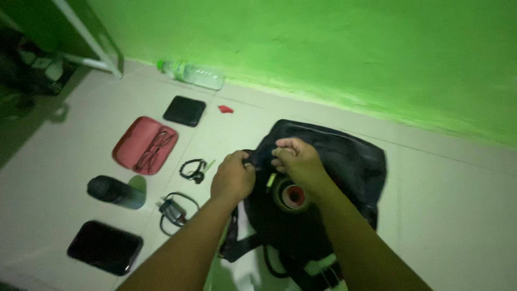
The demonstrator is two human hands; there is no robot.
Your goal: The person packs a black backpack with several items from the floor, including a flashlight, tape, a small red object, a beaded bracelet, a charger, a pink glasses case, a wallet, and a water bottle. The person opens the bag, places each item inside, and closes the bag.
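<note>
Both hands, left [232, 178] and right [296, 157], pinch the black backpack's [344, 161] top edge, its long axis running toward the wall.

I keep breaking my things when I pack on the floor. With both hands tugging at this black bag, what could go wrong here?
1. The glasses lie uncovered in the open red case on the tiled floor; a knee or a swung strap might crush them.
2. The left hand and right hand pinch the black fabric backpack at its opening; a hard pull might jam it or spill the round roll inside.
3. The dark flat phone lies near the left forearm and could be knocked.
</note>
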